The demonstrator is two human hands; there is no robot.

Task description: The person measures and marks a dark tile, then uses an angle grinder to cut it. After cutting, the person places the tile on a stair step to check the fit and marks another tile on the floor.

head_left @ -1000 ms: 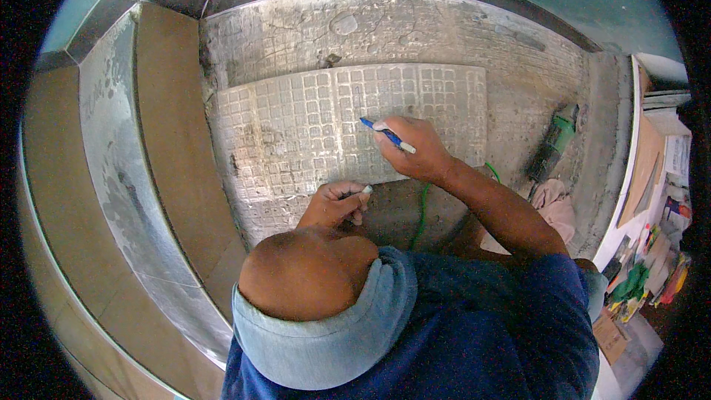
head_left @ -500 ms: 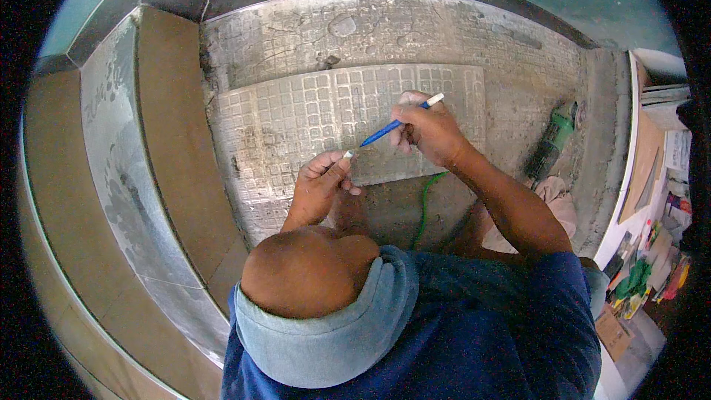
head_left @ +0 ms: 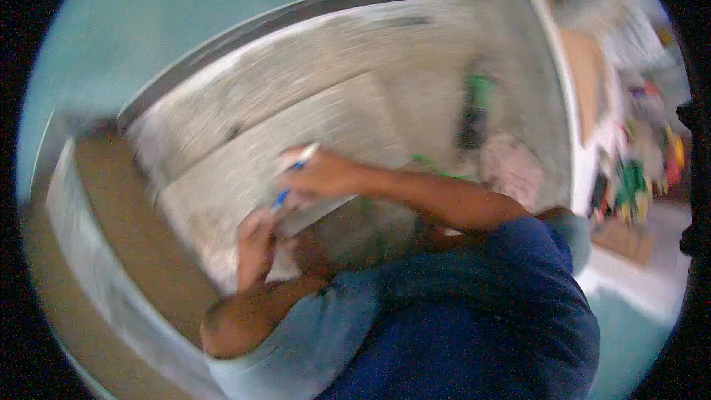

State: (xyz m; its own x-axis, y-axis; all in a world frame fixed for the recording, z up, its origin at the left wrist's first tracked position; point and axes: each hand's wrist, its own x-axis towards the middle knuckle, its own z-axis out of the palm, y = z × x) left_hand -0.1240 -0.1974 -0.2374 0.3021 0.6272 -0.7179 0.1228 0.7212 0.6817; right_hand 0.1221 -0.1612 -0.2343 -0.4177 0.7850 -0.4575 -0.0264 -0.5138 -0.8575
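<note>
Blurred by motion, my right hand [head_left: 318,176] grips a blue pen [head_left: 281,198] whose white end points up and away. The pen's other end meets the fingertips of my left hand [head_left: 257,241]. That left hand is closed in a pinch on a small white pen cap, mostly hidden now between the fingers. Beneath both hands lies a large pale tile [head_left: 222,174], its gridded face up and smeared in this view.
To the right on the rough floor rest a green and black angle grinder [head_left: 475,107] and a pinkish cloth [head_left: 511,167]. A green cord [head_left: 422,160] runs near my right forearm. Tiled steps [head_left: 133,200] rise at left; mixed supplies [head_left: 629,185] lie far right.
My view has swung, so the scene is tilted and blurred. My right hand has come closer to my left, and the pen's tip now reaches the left fingers.
</note>
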